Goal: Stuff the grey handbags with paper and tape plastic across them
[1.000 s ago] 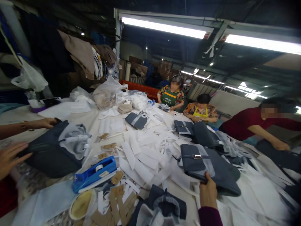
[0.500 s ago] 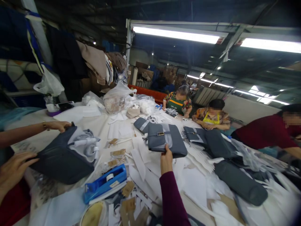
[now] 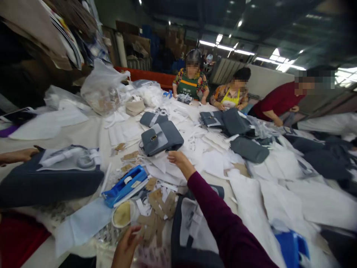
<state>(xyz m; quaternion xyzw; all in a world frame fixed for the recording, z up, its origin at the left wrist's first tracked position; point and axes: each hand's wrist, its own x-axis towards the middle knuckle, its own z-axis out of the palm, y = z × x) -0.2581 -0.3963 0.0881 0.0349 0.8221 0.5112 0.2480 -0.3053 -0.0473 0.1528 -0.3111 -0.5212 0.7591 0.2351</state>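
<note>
My right hand [image 3: 180,162], in a purple sleeve, is stretched out with open fingers at the lower edge of a dark grey bag [image 3: 170,136]. That bag has a lighter grey panel and a gold-coloured clasp, and lies tilted among white sheets. Low in the view my left hand [image 3: 126,243] is half curled, its fingers apart and nothing visible in them. Brown card tags [image 3: 160,203] lie just beyond it. Between my arms is another dark bag [image 3: 178,232], with a light grey front and wrapped straps, partly hidden by my right sleeve.
A blue tape dispenser [image 3: 126,185] and a round tub [image 3: 122,214] stand at centre-left. A co-worker's hand [image 3: 21,155] holds a large dark bag [image 3: 52,184] at the left. More dark bags [image 3: 249,149] lie at right. Several people sit or lean along the far side.
The view has swung right and down. My right hand has let go of the clasped bag, which now rests on the pile. My left hand and the bag between my arms have come into view.
</note>
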